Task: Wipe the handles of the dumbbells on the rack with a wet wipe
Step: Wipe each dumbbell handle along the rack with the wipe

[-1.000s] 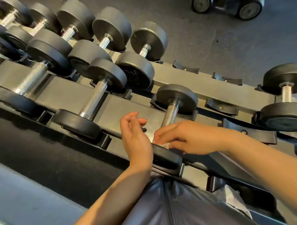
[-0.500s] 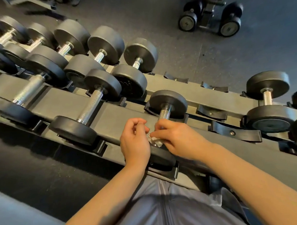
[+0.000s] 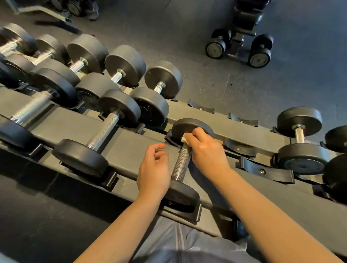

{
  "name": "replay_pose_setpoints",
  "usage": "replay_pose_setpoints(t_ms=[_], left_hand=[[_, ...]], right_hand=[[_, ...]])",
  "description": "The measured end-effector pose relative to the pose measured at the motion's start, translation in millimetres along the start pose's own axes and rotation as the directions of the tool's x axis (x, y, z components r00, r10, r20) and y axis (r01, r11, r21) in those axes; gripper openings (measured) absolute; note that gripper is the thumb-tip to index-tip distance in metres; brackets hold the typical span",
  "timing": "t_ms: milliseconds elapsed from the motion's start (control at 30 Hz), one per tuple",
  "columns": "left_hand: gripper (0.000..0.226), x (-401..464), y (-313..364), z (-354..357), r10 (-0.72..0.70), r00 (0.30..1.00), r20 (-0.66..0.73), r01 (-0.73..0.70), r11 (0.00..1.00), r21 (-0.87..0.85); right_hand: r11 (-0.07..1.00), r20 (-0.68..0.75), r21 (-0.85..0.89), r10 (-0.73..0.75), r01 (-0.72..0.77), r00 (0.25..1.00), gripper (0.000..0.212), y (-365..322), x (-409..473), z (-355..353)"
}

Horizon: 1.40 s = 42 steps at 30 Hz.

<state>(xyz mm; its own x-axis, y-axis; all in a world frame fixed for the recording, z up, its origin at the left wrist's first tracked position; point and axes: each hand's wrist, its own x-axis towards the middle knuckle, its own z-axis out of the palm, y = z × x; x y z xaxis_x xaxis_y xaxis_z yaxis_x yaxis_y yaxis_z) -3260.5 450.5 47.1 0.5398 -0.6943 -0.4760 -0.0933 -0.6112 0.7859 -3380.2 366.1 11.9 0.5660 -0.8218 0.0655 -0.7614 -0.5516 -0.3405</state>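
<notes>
A small dumbbell lies on the dark rack right in front of me, its knurled steel handle bare along most of its length. My right hand grips the far end of that handle by the far head, with a white wet wipe bunched under its fingers. My left hand hovers just left of the handle, fingers loosely curled, holding nothing. Its wrist is beside the near head.
Several larger dumbbells fill the rack to the left in two rows. Two more dumbbells sit at the right, with unfilled black cradles between. Other weights stand on the grey floor beyond.
My right hand has slid with the wipe from the near end of the handle up to its far end. My left hand has let go of the wipe and drawn off to the left.
</notes>
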Motion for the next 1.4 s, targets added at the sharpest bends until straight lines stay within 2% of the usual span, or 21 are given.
replay_pose_setpoints(t_ms=[67, 100, 200, 267, 333, 400, 467, 533, 567, 667, 700, 833, 967, 1033, 1133, 1267, 1400], left_hand=[[0.018, -0.3, -2.2, -0.8, 0.006, 1.000, -0.009, -0.006, 1.000, -0.016], [0.018, -0.1, -3.1, -0.8, 0.011, 1.000, -0.006, -0.011, 1.000, -0.017], [0.017, 0.4, -3.4, -1.7, 0.031, 0.999, 0.021, -0.031, 0.999, -0.022], [0.016, 0.5, -5.2, -3.1, 0.080, 0.996, 0.043, -0.082, 0.996, 0.026], [0.016, -0.7, -9.3, -4.7, 0.242, 0.968, 0.060, -0.248, 0.960, 0.131], [0.026, -1.1, -9.1, -5.5, 0.467, 0.880, 0.080, -0.471, 0.841, 0.267], [0.038, 1.8, -8.2, -4.6, 0.562, 0.822, 0.087, -0.559, 0.771, 0.304], [0.032, 3.5, -8.9, -3.9, 0.546, 0.835, 0.069, -0.543, 0.799, 0.259], [0.027, 4.5, -10.3, -3.5, 0.528, 0.847, 0.067, -0.527, 0.816, 0.236], [0.015, 6.4, -13.8, -3.9, 0.473, 0.879, 0.066, -0.477, 0.861, 0.175], [0.014, 6.5, -13.5, -4.2, 0.463, 0.884, 0.071, -0.468, 0.867, 0.171], [0.013, 7.9, -10.7, -6.1, 0.447, 0.882, 0.148, -0.468, 0.865, 0.181], [0.012, 8.4, -10.4, -6.6, 0.433, 0.882, 0.185, -0.463, 0.869, 0.176], [0.014, 6.5, -8.0, -7.1, 0.425, 0.885, 0.192, -0.456, 0.875, 0.164], [0.013, 4.4, -5.3, -7.6, 0.422, 0.888, 0.180, -0.450, 0.878, 0.164], [0.011, 3.5, -6.2, -7.6, 0.418, 0.891, 0.179, -0.444, 0.883, 0.148], [0.012, 5.6, -7.2, -7.5, 0.412, 0.894, 0.175, -0.437, 0.889, 0.138]], right_hand=[[0.977, -0.027, 0.196, 0.095, -0.088, 0.995, 0.025, -6.1, -10.9, 0.2], [0.952, 0.011, 0.277, 0.132, -0.130, 0.991, 0.025, -9.2, -18.5, -1.8], [0.851, 0.218, 0.510, 0.012, -0.125, 0.976, 0.024, -19.0, -40.2, -14.1], [0.789, 0.252, 0.608, -0.082, -0.092, 0.964, 0.021, -24.3, -45.6, -19.3], [0.856, 0.207, 0.516, -0.089, -0.031, 0.974, 0.021, -23.1, -40.7, -13.2], [0.931, 0.088, 0.364, -0.005, -0.027, 0.996, 0.023, -17.7, -27.7, -5.3], [0.966, -0.048, 0.250, 0.075, -0.061, 0.996, 0.023, -9.5, -13.7, -0.5], [0.982, -0.131, 0.176, 0.095, -0.071, 0.987, 0.024, 0.5, -5.2, 3.4], [0.982, -0.127, 0.171, 0.108, -0.085, 0.986, 0.025, 2.4, -4.0, 4.8], [0.903, -0.078, 0.338, 0.309, -0.267, 0.948, 0.024, -1.5, -12.9, 5.9], [0.871, -0.062, 0.399, 0.336, -0.286, 0.940, 0.023, -3.8, -19.0, 7.7], [0.898, -0.056, 0.420, 0.173, -0.134, 0.983, 0.022, -16.8, -38.8, 6.2], [0.997, -0.092, 0.071, 0.017, -0.011, 0.996, 0.026, -8.1, -8.2, 3.1], [0.996, -0.097, -0.085, -0.023, 0.014, 0.995, 0.031, -3.6, 9.7, -2.3], [0.979, -0.084, -0.194, -0.077, 0.059, 0.994, 0.037, -0.8, 14.6, -6.7], [0.976, -0.157, -0.218, -0.054, 0.019, 0.986, 0.034, 3.2, 6.3, 3.4], [0.993, -0.280, -0.101, 0.038, -0.069, 0.959, 0.023, 1.4, 0.9, 19.8]])
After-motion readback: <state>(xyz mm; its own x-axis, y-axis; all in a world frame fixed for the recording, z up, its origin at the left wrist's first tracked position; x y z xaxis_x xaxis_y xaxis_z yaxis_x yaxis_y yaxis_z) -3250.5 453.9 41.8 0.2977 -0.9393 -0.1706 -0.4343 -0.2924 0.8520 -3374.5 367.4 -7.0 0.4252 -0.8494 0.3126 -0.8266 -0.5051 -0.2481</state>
